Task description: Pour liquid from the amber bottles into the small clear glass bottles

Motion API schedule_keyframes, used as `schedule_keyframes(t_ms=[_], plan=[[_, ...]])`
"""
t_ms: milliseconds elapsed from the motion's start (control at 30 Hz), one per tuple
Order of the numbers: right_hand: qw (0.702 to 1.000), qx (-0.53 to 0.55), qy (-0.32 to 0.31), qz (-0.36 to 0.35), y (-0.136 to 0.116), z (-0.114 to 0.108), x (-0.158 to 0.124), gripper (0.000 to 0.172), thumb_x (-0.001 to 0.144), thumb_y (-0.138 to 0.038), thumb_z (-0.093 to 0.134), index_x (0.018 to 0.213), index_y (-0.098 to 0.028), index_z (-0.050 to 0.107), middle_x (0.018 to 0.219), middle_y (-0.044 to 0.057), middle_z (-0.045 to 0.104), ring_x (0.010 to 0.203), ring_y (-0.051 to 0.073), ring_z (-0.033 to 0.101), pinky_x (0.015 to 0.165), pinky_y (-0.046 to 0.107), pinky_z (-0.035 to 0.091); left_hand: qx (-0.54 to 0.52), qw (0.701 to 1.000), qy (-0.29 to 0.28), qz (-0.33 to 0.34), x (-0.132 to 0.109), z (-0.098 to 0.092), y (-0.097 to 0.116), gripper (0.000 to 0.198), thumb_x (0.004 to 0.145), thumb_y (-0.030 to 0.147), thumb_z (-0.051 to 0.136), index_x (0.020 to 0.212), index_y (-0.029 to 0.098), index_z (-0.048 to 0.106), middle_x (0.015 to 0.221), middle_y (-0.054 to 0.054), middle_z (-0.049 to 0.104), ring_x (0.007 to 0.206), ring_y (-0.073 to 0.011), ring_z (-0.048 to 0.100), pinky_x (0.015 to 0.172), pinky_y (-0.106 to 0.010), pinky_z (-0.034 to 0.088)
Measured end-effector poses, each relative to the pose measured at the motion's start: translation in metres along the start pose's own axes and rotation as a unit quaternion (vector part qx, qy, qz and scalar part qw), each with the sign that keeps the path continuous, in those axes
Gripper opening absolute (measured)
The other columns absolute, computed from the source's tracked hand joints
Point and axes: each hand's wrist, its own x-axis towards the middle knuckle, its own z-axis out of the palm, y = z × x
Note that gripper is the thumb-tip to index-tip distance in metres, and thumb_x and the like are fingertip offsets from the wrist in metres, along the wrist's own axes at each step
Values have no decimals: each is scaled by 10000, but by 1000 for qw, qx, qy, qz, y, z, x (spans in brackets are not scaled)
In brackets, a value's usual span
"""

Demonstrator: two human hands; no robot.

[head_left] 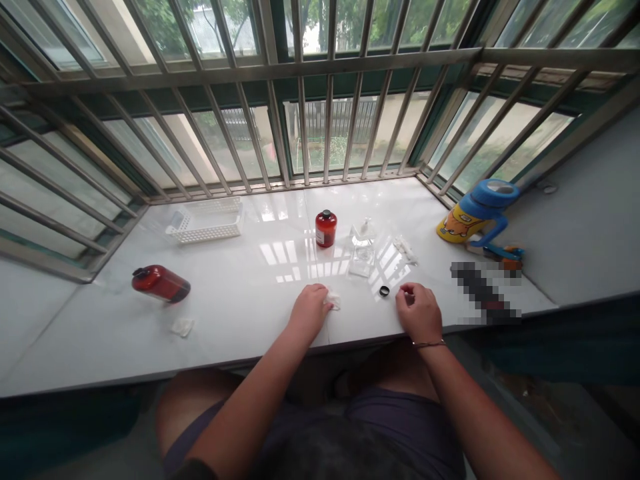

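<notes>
Near the table's front edge, my left hand is closed on a crumpled white tissue pressed to the tabletop. My right hand rests farther right, its fingers curled together; anything inside them is too small or hidden to make out. Just left of its fingertips lies a small black ring. Beyond the hands stands an upright red bottle with a black cap and a pale label. A clear plastic piece lies to its right, and a small white packet beyond that.
A red bottle lies tilted at the left, with another crumpled tissue below it. A white perforated basket sits near the barred window. At right are a blue and yellow flask and a blurred-out dark object.
</notes>
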Motion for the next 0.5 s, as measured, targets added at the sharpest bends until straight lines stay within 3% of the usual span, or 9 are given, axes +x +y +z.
schedule_keyframes(t_ms=[133,300,500], plan=[[1000,2,0,-3,1,1,0,94,957,-314,600,992,-243,652,909,78,716,884,281,642,843,410,520,27,999,9,-18,14,13,28,170,948,288,806,1051,159,766,1196,-157,740,1167,-333,665,1066,-460,534],[1000,4,0,-4,1,1,0,86,968,-315,600,992,-247,647,911,72,719,872,277,641,848,412,528,72,994,31,-73,32,22,53,281,979,411,765,1026,134,757,1104,-210,701,1143,-396,609,996,-533,505],[1000,3,3,-5,1,0,0,79,969,-297,599,991,-242,651,915,73,719,881,276,642,852,407,529,114,981,58,-149,57,15,54,362,993,463,708,1120,125,732,1210,-242,669,1215,-441,564,1013,-577,462]])
